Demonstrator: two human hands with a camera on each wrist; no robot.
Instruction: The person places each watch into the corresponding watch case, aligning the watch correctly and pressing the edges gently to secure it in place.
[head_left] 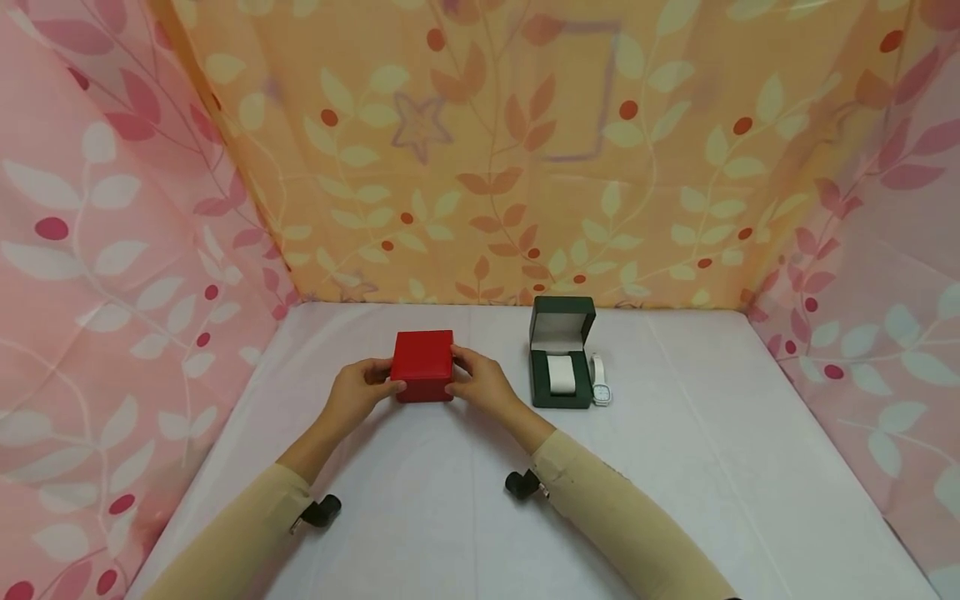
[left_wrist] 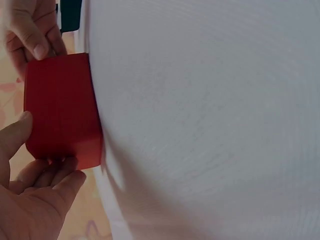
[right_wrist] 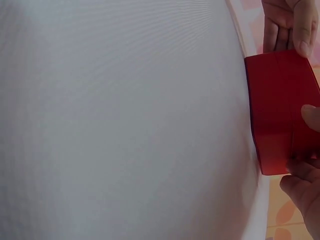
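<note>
A closed red box [head_left: 423, 363] sits on the white cloth, held at both ends. My left hand [head_left: 358, 390] grips its left side, thumb [left_wrist: 17, 132] on the front face and fingers curled at the end. On the opposite side my right hand [head_left: 483, 379] holds it the same way, with the thumb on the front near the right edge. In the right wrist view the red box [right_wrist: 280, 110] shows a lid seam along its face. To the right of the hands stands a green watch box [head_left: 561, 396] with its lid raised and a white cushion [head_left: 561, 374] inside.
A white-strapped wristwatch [head_left: 601, 385] lies close along the green box's right side. White cloth [head_left: 420, 517] covers the table. Orange patterned fabric [head_left: 480, 208] hangs behind it, with pink patterned fabric [head_left: 112, 275] at the sides. Small black cameras [head_left: 322, 510] are worn on both wrists.
</note>
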